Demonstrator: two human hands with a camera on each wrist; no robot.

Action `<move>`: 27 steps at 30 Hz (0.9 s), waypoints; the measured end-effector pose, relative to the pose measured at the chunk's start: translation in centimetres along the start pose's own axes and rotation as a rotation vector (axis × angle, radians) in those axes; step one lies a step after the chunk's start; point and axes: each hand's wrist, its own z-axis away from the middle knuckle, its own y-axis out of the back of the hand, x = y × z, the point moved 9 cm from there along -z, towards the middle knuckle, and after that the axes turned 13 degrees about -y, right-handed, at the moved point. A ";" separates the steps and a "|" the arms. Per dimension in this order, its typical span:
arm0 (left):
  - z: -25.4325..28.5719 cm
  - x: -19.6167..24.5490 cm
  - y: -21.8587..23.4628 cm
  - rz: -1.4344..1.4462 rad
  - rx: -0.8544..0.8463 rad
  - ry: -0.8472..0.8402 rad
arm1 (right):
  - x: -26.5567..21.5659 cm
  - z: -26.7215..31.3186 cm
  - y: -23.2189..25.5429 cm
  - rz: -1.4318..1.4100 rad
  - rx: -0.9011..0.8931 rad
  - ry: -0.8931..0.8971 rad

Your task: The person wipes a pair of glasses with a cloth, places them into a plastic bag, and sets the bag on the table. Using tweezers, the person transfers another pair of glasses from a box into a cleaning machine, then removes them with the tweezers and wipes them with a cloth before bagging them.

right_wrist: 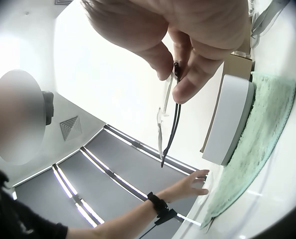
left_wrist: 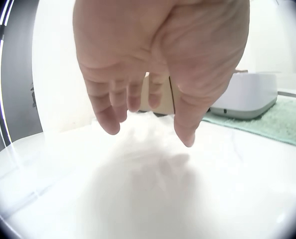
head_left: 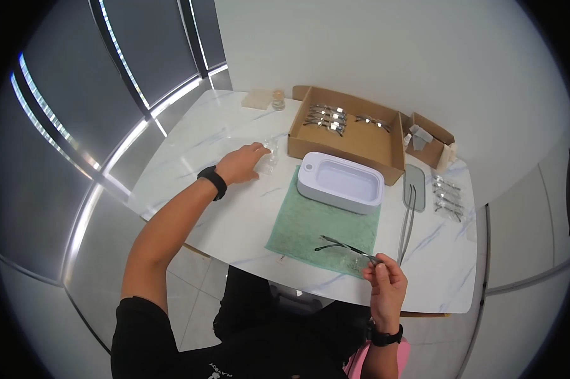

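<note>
glasses (head_left: 347, 247) above green towel (head_left: 304, 224), white tub (head_left: 340, 181) behind

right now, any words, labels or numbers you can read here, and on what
Black shirt: white print at the bottom edge of the head view, too small and cut off to read.
White tub, cardboard box, green towel, glasses: no text shows.

Left hand (head_left: 242, 163) outstretched, right hand (head_left: 386, 285) pinching.
</note>
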 end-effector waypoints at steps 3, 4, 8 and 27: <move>-1.5 -0.1 -1.5 -0.084 -0.080 -0.119 | -0.3 0.3 0.5 -0.006 0.019 0.021; -1.9 0.1 -2.0 -0.111 -0.122 -0.155 | -0.3 0.3 0.8 -0.001 0.030 0.016; -2.5 0.1 -1.7 -0.121 -0.141 -0.145 | -0.3 0.1 1.2 -0.010 0.047 0.002; 3.2 1.7 0.8 1.140 0.179 0.200 | 0.6 -0.1 1.5 -0.033 0.053 -0.016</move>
